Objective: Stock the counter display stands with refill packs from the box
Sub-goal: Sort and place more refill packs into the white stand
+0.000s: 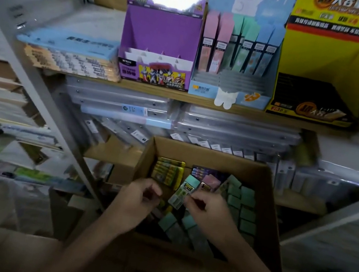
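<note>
An open cardboard box (268,198) sits low in front of me, filled with green, pink and yellow refill packs. My right hand (210,214) pinches a green refill pack (183,191) lifted above the others. My left hand (137,197) hovers over the box's left side with curled fingers; I cannot see anything in it. On the shelf above stand a purple display stand (160,37), a light-blue display stand (236,57) holding pink and green packs in its back row, and a yellow display stand (320,69).
A flat stack of blue and tan packets (70,56) lies left of the purple stand. Clear plastic folders (234,130) fill the shelf below. A grey rack post (45,94) slants at left, with more stationery shelves beyond it.
</note>
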`<control>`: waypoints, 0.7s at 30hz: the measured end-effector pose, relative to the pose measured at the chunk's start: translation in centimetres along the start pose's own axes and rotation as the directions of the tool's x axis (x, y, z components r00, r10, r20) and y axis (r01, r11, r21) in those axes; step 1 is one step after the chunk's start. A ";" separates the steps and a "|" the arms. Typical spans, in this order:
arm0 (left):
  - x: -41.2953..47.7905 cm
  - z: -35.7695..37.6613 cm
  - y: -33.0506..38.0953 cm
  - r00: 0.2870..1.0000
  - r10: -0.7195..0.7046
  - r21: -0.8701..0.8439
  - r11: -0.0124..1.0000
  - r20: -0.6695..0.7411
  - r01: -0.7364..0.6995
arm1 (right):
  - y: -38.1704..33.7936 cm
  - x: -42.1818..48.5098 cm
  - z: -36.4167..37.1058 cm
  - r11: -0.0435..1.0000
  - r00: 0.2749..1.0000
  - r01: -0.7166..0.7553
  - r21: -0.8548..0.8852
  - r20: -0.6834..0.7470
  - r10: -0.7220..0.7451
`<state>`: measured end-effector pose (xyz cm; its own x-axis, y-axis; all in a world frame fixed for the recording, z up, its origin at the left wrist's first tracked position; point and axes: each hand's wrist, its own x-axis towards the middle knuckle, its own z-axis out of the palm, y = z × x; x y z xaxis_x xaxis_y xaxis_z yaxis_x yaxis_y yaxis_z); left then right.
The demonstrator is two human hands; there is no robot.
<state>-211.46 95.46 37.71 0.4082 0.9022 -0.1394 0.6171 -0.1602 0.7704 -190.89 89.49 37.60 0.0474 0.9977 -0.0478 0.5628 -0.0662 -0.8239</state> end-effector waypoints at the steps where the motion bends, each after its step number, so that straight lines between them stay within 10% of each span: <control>1: -0.3 0.2 -0.3 0.999 -0.039 0.009 0.999 0.009 0.039 | 0.2 0.0 0.8 1.000 1.000 -0.009 -0.007 0.019 0.009; 21: 1.5 0.5 -1.6 0.828 -0.457 0.146 0.889 0.324 0.434 | 3.6 4.9 9.1 0.940 0.956 -0.138 -0.313 0.207 0.209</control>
<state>-211.47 96.88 35.93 0.2739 0.6910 -0.6690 0.8238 0.1905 0.5340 -196.14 94.20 29.32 -0.0076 0.9423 -0.3346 0.7809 -0.2034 -0.5906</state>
